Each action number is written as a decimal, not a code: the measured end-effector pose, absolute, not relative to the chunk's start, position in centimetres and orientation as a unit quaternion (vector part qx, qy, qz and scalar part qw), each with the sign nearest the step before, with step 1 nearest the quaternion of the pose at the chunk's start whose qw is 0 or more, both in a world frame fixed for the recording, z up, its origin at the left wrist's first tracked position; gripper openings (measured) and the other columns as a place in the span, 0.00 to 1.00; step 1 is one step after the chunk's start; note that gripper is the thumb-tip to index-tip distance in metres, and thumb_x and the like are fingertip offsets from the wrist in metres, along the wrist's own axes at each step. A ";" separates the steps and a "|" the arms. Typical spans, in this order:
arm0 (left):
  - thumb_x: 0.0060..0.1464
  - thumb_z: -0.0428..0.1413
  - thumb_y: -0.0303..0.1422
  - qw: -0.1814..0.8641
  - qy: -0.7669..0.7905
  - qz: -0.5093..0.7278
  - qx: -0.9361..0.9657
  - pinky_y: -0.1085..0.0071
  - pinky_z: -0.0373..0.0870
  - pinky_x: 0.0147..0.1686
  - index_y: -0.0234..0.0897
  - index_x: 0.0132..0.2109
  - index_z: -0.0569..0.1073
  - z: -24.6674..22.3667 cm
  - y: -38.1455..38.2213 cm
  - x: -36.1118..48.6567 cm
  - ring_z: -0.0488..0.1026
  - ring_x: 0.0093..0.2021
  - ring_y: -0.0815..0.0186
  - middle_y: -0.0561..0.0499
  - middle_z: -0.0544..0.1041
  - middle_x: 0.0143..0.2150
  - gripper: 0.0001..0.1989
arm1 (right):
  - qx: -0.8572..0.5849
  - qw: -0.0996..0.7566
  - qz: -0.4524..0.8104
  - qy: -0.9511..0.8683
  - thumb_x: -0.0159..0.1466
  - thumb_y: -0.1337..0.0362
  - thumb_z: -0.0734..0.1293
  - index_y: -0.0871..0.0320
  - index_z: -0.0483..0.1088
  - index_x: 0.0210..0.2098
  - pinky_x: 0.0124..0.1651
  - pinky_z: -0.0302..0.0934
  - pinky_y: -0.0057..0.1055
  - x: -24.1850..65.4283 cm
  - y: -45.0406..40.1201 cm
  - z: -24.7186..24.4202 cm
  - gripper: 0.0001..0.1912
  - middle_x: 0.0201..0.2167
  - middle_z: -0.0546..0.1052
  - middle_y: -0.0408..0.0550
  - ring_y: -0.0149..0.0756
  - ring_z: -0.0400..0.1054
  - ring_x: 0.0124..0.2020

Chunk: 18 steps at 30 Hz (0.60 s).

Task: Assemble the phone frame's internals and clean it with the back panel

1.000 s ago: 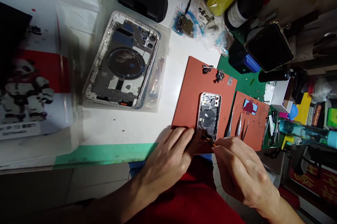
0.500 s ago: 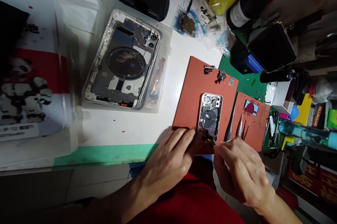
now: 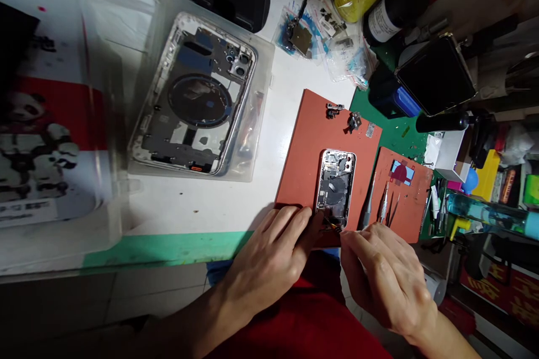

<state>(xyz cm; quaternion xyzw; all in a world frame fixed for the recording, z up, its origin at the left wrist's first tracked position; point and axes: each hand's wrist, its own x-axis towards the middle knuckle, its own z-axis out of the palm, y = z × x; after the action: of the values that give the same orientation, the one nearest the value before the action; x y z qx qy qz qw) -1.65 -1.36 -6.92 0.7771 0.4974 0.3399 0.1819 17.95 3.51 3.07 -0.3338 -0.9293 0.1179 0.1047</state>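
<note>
You have the small phone (image 3: 336,187) lying flat on the red mat (image 3: 295,168), with its insides showing. The mat is on the white surface (image 3: 278,134). Your left hand (image 3: 275,249) is at the near left corner of the phone, with its fingers side by side; I can't tell if they grip anything. Your right hand (image 3: 383,275) is just past the near right corner of the phone, with its fingertips pinched on a thin orange and black thing (image 3: 336,226). That thing reaches over the near end of the phone.

Past the far end of the phone are two little dark parts (image 3: 334,110) and a shiny bit (image 3: 370,130), all on the mat. Right of the phone you have a gray tool (image 3: 368,210), then a small red mat (image 3: 411,210) with a silver tool (image 3: 383,204) and a blue and dark red square (image 3: 402,172) on it. Well to the left of the phone, a big open phone shell (image 3: 167,106) lies on a clear tray (image 3: 264,75). Beyond the phone, there are little plastic bags (image 3: 343,60).
</note>
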 end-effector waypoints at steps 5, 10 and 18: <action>0.69 0.53 0.21 0.174 0.498 0.342 0.778 0.58 0.75 0.47 0.26 0.56 0.80 -6.9 -1.2 -1.6 0.73 0.49 0.53 0.41 0.82 0.49 0.14 | -0.319 0.104 0.103 -0.936 0.71 0.81 0.66 0.73 0.75 0.52 0.32 0.59 0.38 18.0 3.5 3.1 0.12 0.28 0.73 0.47 0.36 0.61 0.31; 0.67 0.54 0.19 0.174 0.496 0.341 0.779 0.56 0.75 0.50 0.27 0.58 0.79 -7.0 -1.4 -1.6 0.74 0.50 0.52 0.40 0.81 0.52 0.17 | -0.334 0.110 0.107 -0.930 0.69 0.82 0.68 0.73 0.75 0.51 0.32 0.59 0.38 17.6 3.5 3.0 0.11 0.30 0.75 0.49 0.36 0.62 0.31; 0.68 0.55 0.20 0.164 0.497 0.341 0.781 0.57 0.76 0.49 0.24 0.58 0.79 -6.8 -1.1 -1.6 0.74 0.50 0.53 0.40 0.82 0.50 0.15 | -0.320 0.106 0.100 -0.936 0.72 0.81 0.66 0.74 0.75 0.54 0.33 0.56 0.38 18.1 3.4 3.1 0.13 0.29 0.74 0.48 0.36 0.61 0.32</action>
<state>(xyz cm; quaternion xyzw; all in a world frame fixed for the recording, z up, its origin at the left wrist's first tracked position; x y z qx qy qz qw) -1.59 -1.15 -6.77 0.7809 0.4969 0.3413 0.1638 18.06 3.38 3.08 -0.3197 -0.9363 0.0997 0.1057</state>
